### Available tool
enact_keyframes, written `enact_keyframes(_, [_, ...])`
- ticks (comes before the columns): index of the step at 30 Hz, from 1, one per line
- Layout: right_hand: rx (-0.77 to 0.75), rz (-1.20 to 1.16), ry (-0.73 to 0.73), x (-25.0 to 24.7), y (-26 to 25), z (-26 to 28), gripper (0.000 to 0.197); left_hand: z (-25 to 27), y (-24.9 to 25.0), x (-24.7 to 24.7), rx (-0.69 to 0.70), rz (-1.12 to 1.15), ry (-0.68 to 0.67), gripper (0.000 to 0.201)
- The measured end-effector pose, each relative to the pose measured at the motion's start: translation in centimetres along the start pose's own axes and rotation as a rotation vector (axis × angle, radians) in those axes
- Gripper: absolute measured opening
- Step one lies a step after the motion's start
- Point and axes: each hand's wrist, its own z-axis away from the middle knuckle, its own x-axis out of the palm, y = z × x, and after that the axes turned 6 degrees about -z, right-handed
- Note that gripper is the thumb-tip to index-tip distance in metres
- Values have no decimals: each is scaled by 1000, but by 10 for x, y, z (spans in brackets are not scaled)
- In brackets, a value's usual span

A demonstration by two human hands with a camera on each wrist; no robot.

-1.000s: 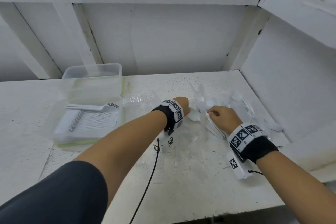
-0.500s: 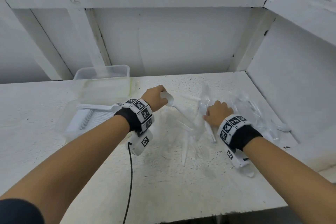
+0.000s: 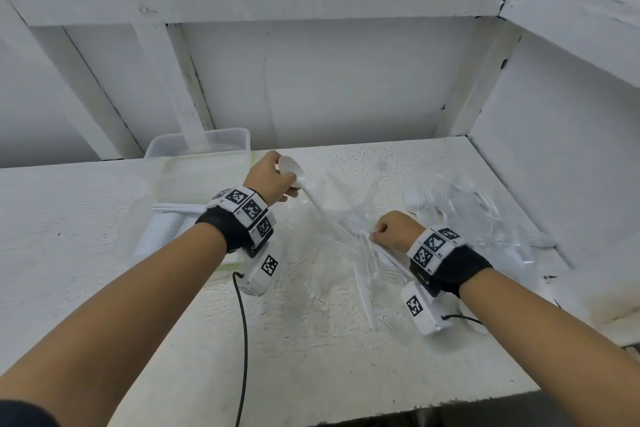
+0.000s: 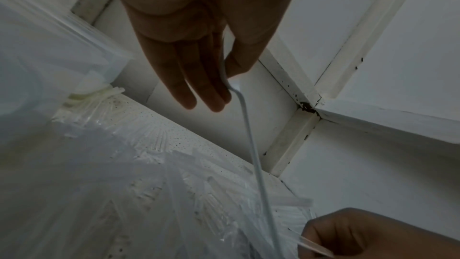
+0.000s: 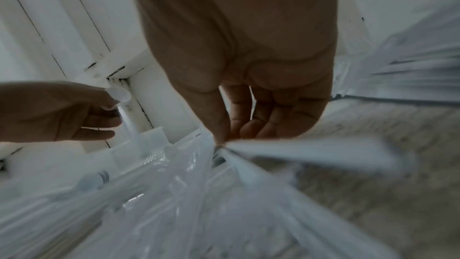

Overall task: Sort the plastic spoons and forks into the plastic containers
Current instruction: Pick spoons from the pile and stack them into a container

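The spoon [image 3: 294,173] I am pulling out is coming up by its bowl, pinched between the thumb and fingers of my left hand [image 3: 268,180], its handle slanting down into the clear plastic wrapper [image 3: 332,236] on the white table [image 3: 311,357]. My right hand [image 3: 394,231] is curling tight on the wrapper's gathered edge, pinning it while the spoon slides free. To do this well, I am judging that I should draw the spoon along its own length, not sideways, so the handle does not snag and drag the rest out. The loose pile of cutlery [image 3: 460,205] is lying just beyond my right hand. The containers [image 3: 197,163] are standing just left of my left hand, one with cutlery in it.
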Motion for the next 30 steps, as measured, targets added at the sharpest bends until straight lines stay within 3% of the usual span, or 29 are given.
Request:
enact_keyframes(2, [15,5,11,-4,-2,2,39,0,-1,-2,-14,26,4,20])
enact_keyframes(6, [15,22,34,-20,-5,8,5,-4,-4,-2,-55,103,15,29])
enact_keyframes(12, [-40,471,162,-54,-2,19,25,0,0,11,-118,325,-62,33])
enact_keyframes(16, [-42,232,248,-56,8,16,26,5,13,25,-37,206,-93,37])
enact_keyframes(19, [3,-6,218,-40,12,8,27,5,22,36,-14,231,-96,36])
enact_keyframes(26, [113,-43,33,-3,9,-1,33,6,19,53,-44,234,-24,25])
enact_keyframes(30, [75,-84,9,-1,5,1,33,8,13,55,-118,169,-38,41])
